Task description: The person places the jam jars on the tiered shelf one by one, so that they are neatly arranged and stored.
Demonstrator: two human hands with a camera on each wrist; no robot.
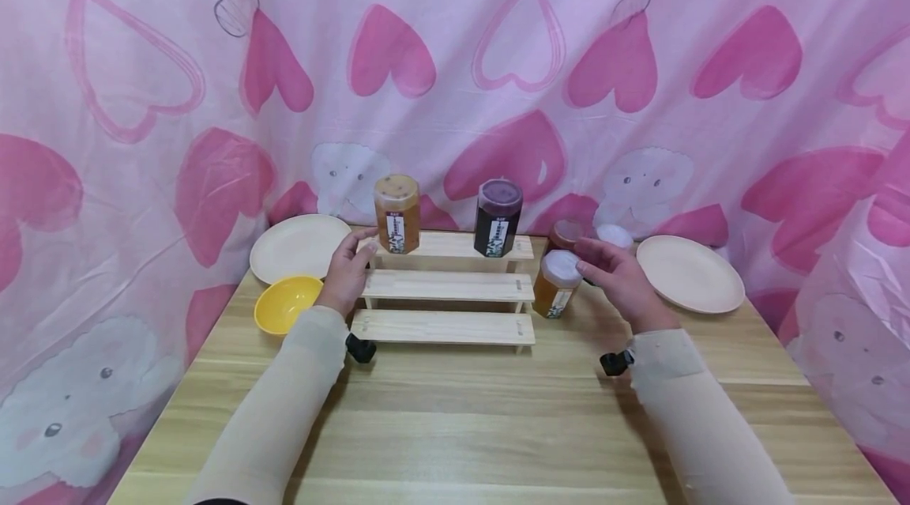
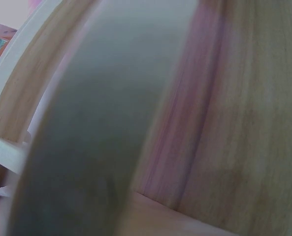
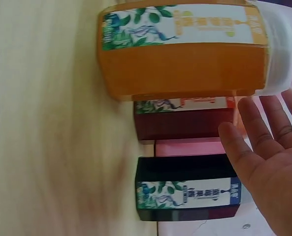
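On the top tier of a three-step wooden rack (image 1: 448, 286) stand a jar of orange-yellow jam (image 1: 398, 220) at the left and a dark purple jar (image 1: 498, 220) at the right. My left hand (image 1: 346, 272) is at the rack's left end, fingertips beside the orange-yellow jar; whether they touch it cannot be made out. To the right of the rack, an amber jar with a white lid (image 3: 185, 69) stands upright on the table. Close to its lid is my right hand (image 3: 278, 167), with fingers extended. Behind it stand a dark red jar (image 3: 185, 120) and a near-black jar (image 3: 187, 189).
A yellow bowl (image 1: 287, 306) and a cream plate (image 1: 302, 244) lie left of the rack. Another cream plate (image 1: 690, 274) is at the far right of the wooden table (image 1: 455, 426). A pink heart-print curtain (image 1: 455, 39) hangs behind and on both sides.
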